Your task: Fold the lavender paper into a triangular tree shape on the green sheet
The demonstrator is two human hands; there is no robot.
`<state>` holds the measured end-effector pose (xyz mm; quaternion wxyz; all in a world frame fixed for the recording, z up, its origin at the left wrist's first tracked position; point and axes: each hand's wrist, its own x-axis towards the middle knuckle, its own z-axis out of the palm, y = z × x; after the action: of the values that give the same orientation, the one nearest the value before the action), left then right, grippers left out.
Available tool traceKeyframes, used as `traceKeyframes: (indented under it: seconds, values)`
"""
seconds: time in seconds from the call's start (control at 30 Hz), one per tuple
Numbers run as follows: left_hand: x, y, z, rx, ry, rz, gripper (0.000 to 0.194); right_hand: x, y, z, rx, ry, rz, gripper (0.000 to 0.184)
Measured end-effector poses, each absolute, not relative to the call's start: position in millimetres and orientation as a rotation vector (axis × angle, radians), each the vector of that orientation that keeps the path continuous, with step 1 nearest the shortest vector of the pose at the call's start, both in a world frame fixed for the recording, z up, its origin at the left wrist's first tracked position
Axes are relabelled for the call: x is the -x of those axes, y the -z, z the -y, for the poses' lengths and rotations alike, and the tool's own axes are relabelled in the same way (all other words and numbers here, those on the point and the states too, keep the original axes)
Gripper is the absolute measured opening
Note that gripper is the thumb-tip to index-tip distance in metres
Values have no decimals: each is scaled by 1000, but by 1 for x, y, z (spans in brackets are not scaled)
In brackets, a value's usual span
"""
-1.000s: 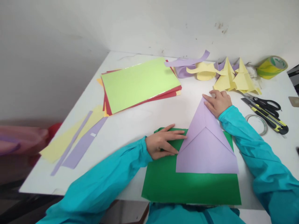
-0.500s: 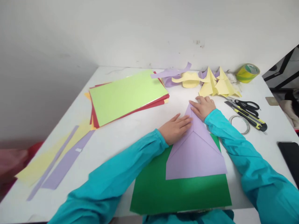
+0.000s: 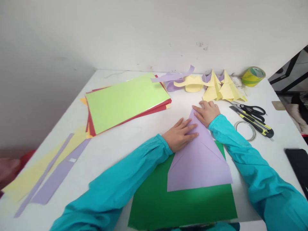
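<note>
A folded sheet of purple paper (image 3: pixel 201 166) lies with its narrow point away from me, its wide end over a green sheet (image 3: pixel 183 208). Across its left slanted side rests my left hand (image 3: pixel 180 134), flat with the fingers spread. My right hand (image 3: pixel 207 112) touches the paper near its tip, fingers bent and slightly apart, pressing down from the right rather than gripping. Creases run along both slanted edges and across the middle of the purple paper. Part of the tip and left edge is hidden under my fingers.
A stack of light green and red sheets (image 3: pixel 127 104) lies at the back left. Paper strips (image 3: pixel 60 175) are on the left. Folded yellow shapes (image 3: pixel 223 88), a tape roll (image 3: pixel 253 77), scissors (image 3: pixel 253 110), a cutter knife (image 3: pixel 255 122), a tape ring (image 3: pixel 254 132) and a black phone (image 3: pixel 297 170) occupy the right.
My left hand's fingers have spread wider and shifted slightly down along the purple paper. The right hand stays near the tip. The whole view has shifted a little.
</note>
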<state>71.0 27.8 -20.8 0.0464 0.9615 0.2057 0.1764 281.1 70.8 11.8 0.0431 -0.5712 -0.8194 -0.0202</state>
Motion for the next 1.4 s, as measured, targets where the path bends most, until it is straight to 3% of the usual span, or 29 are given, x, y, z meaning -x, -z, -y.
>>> traceKeyframes:
  seconds: [0.3, 0.5, 0.77, 0.9, 1.4]
  values:
    - [-74, 10, -31, -2929, -475, -646, 30, -283, -8, -73, 1740, 64, 2505, 44]
    - [-86, 1, -52, -2881, -427, -1026, 39, -285, -5, -74, 1720, 54, 2485, 41]
    - [-92, -5, -75, -2874, -276, -994, 54, -283, -6, -74, 1738, 80, 2470, 54]
    - [-92, -3, -80, -2845, -279, -953, 57, -283, -8, -73, 1734, 73, 2482, 51]
    - [-92, 2, -73, -2855, -368, -996, 49, -283, -8, -72, 1747, 93, 2505, 44]
